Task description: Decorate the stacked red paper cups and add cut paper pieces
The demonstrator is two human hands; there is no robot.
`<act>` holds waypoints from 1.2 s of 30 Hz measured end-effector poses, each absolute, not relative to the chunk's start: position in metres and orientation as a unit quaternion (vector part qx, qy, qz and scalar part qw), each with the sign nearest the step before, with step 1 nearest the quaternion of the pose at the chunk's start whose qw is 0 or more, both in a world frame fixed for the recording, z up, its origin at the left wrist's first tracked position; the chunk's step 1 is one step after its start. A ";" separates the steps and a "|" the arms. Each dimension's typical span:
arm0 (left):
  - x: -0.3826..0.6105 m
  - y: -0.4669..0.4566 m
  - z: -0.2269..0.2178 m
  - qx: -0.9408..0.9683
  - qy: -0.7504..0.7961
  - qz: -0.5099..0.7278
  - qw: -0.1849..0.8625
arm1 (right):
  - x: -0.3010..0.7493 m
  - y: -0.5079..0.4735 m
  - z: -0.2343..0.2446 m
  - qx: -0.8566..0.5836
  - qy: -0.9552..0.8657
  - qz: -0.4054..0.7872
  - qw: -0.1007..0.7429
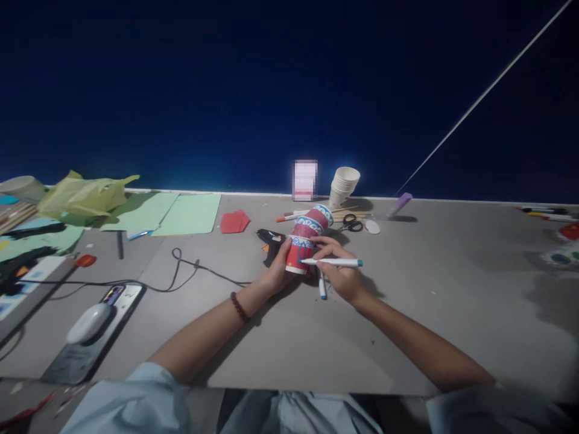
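Just right of the glue gun (271, 246), the patterned cup column (304, 242) is held tilted by the curled left hand (279, 273), apparently for steadiness; the marker (340, 263) is pinched in the nearly closed right hand (342, 276), nib at the column's red end.

- No text, brand or number can be read in your view.
- Beyond your right fingers (332, 248), the upright pale panel (304, 179) is pixelated, its content illegible.
- Beside your left thumb (287, 247), the glue gun (272, 246) bears a label (276, 239) too small to read.
- Past your right fingers, the stacked paper cups (344, 184) carry a faint mark, unreadable.
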State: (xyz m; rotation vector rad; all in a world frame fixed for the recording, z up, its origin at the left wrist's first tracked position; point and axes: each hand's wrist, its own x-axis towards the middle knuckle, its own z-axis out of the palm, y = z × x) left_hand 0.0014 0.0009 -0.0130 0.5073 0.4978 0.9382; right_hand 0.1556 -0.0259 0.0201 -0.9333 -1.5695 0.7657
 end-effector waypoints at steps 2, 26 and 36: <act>0.001 0.001 -0.013 0.231 0.236 0.446 0.832 | 0.155 -0.026 0.018 -0.394 -0.663 0.323 0.548; 0.000 -0.001 -0.007 0.240 0.265 0.429 0.830 | 0.159 -0.019 0.010 -0.362 -0.626 0.326 0.609; 0.001 -0.002 -0.003 0.218 0.266 0.440 0.830 | 0.158 -0.020 0.012 -0.372 -0.631 0.318 0.602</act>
